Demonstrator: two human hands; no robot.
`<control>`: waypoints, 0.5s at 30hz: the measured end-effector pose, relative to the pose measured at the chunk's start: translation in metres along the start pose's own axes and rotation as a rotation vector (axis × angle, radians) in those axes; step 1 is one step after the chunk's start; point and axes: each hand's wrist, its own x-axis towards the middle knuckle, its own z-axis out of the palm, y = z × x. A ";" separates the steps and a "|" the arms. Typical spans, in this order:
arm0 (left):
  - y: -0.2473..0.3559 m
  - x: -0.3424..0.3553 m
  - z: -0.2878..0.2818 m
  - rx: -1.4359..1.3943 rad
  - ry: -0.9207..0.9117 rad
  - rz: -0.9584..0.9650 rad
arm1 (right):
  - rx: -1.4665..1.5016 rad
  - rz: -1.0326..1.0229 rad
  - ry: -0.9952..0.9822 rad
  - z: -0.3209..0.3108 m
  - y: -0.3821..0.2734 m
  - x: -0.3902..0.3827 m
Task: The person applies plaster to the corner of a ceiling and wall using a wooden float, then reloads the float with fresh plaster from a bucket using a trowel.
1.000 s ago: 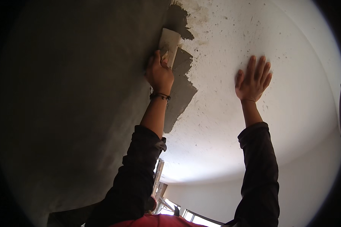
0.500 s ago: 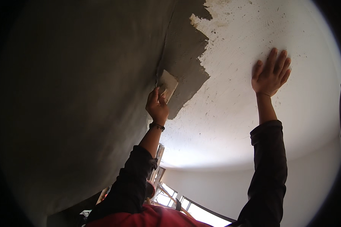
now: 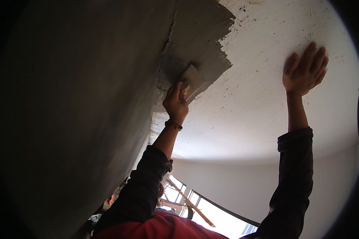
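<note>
My left hand [image 3: 176, 104] is closed around the handle of a flat plastering trowel [image 3: 194, 79]. The trowel's pale rectangular blade lies against a patch of dark grey wet plaster [image 3: 197, 34], near its lower right edge. This patch has a ragged border against the pale, speckled ceiling [image 3: 251, 107]. A rough crack line separates it from the dark grey wall [image 3: 91, 99] on the left. Farther right, my right hand [image 3: 305, 73] rests flat on the ceiling, fingers stretched and holding nothing.
Bright windows [image 3: 211, 217] show low in the view, with wooden poles [image 3: 191, 205] crossing in front of them. A white far wall [image 3: 227, 177] runs above the windows. Blurred clutter [image 3: 109, 201] sits at the lower left beside my left sleeve.
The trowel has shifted right, away from the crack line, toward the patch's ragged edge. My right hand appears farther right and slightly higher; the whole view has also shifted.
</note>
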 end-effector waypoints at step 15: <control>-0.141 -0.060 -0.009 0.089 0.186 -0.138 | -0.084 -0.185 0.136 0.005 0.005 -0.001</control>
